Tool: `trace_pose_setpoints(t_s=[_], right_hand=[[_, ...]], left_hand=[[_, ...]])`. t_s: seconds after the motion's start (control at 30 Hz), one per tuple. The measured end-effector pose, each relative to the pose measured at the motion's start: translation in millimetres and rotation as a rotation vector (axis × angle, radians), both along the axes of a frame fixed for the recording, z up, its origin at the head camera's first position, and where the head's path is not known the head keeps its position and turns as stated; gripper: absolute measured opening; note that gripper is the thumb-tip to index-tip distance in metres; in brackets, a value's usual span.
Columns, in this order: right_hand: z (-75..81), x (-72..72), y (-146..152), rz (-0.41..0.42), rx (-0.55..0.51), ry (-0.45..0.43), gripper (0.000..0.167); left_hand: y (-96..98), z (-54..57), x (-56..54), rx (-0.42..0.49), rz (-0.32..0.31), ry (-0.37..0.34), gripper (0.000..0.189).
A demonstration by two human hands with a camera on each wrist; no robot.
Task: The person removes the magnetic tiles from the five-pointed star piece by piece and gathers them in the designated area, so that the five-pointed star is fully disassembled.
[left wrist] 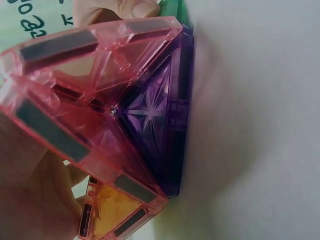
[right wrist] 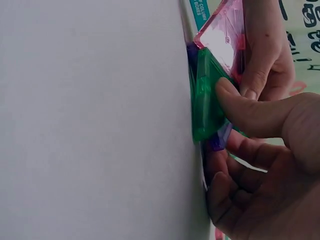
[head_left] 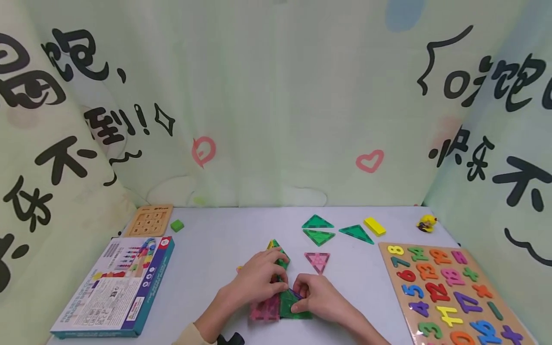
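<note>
In the middle of the table, near the front, stands a small build of see-through magnetic tiles. Its pink tiles lean around a purple tile, and an orange tile shows at the lower side in the left wrist view. My left hand grips the build from above and the left, fingers curled over its far side. A green triangular tile stands at the right of the pink ones. My right hand pinches this green tile, thumb on its face; a bit of purple shows behind it.
Green triangular tiles and a pink triangular tile lie beyond the hands, beside a yellow block. A number board lies right, a box left. Behind the box are a wooden board and a green block.
</note>
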State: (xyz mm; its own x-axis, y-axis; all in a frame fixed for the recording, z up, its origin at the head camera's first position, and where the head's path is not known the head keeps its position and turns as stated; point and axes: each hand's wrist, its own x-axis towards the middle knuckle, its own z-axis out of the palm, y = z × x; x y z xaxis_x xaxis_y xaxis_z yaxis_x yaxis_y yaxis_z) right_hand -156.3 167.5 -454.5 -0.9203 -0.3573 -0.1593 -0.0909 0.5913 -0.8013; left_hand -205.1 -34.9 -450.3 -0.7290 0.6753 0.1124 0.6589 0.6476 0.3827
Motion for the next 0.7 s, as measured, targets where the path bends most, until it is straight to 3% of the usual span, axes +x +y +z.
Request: trace_pose_setpoints(t_s=[0.27,0.7], right_hand=[[-1.2,-2.2,0.9,-0.005,-0.062,-0.023,0.017],[-2.8,-3.7,6.8,-0.004,-0.06,-0.023,0.005]], left_hand=[[-3.8,-0.5,0.8,0.013,-0.001,0.002,0.007],[-5.0,1.4,-0.9,-0.067,-0.04,-0.011,0.016]])
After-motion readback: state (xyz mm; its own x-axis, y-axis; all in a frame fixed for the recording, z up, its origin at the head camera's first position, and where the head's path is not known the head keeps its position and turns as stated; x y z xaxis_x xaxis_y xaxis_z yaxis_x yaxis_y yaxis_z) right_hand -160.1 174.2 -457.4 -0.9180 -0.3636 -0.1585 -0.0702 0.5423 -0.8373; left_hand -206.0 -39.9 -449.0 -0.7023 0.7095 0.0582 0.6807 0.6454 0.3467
